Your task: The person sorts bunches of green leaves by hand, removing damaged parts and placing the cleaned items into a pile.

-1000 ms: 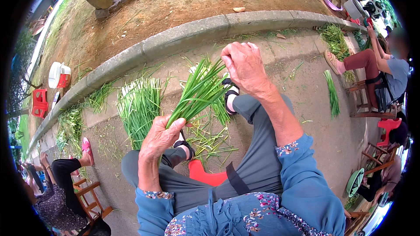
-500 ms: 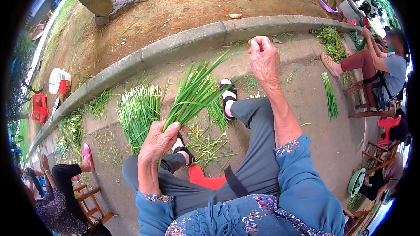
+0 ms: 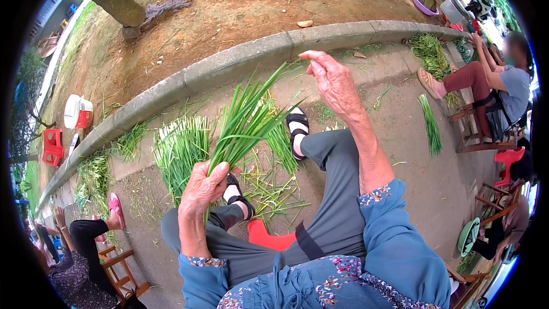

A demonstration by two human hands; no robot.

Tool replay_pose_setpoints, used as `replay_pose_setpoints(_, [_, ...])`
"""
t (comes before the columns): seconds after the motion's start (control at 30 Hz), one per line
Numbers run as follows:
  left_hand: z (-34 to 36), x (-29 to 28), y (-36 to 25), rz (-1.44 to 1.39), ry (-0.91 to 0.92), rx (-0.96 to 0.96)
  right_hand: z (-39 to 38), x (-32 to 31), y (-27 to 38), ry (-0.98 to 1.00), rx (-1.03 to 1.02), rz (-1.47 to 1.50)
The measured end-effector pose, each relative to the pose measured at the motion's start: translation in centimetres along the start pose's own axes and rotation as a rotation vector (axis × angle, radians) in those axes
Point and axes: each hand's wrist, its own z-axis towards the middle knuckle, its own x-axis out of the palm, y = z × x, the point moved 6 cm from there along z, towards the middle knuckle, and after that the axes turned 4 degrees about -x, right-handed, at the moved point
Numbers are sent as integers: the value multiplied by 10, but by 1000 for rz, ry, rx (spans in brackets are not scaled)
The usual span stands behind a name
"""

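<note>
My left hand [image 3: 201, 190] is closed round the lower stems of a bunch of garlic chives [image 3: 245, 121], whose green leaves fan up and away to the right. Held up to the right of the leaf tips, my right hand [image 3: 336, 86] has its index finger stretched out and the thumb a little apart; nothing shows between them. Left of the held bunch, a thick pile of garlic chives [image 3: 182, 157] lies on the pavement with its pale ends away from me. A smaller heap [image 3: 280, 142] lies partly behind the held leaves. Loose yellow-green trimmings [image 3: 269, 194] are scattered between my feet.
A concrete kerb [image 3: 240, 60] curves across in front, with bare soil beyond. Under me is a red stool [image 3: 269, 237]. Seated people are at work on both sides. A separate chive bundle [image 3: 430, 129] lies at right; a white bucket [image 3: 77, 111] and red stool [image 3: 52, 147] stand far left.
My right hand has moved left and slightly down towards the leaf tips, and its pinched fingers have parted. The left hand keeps its hold on the garlic chives, which have shifted slightly left.
</note>
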Motion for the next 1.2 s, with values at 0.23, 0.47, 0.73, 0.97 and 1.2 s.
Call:
replay_pose_setpoints(0.23, [-1,-1,-2,-2,-3,14,-3,5,5,95,-80,-231])
replay_pose_setpoints(0.47, [0,2,-2,24,10,4,-7,8,3,28,-133,-435])
replay_pose_setpoints(0.73, [1,2,3,35,-6,-24,-3,-20,-19,-226,216,-512])
replay_pose_setpoints(0.97, [0,0,3,-36,-19,-27,-4,-13,-10,-215,74,-492])
replay_pose_setpoints(1.2, [2,0,2,-114,-39,-23,-4,-7,24,-234,-48,-203])
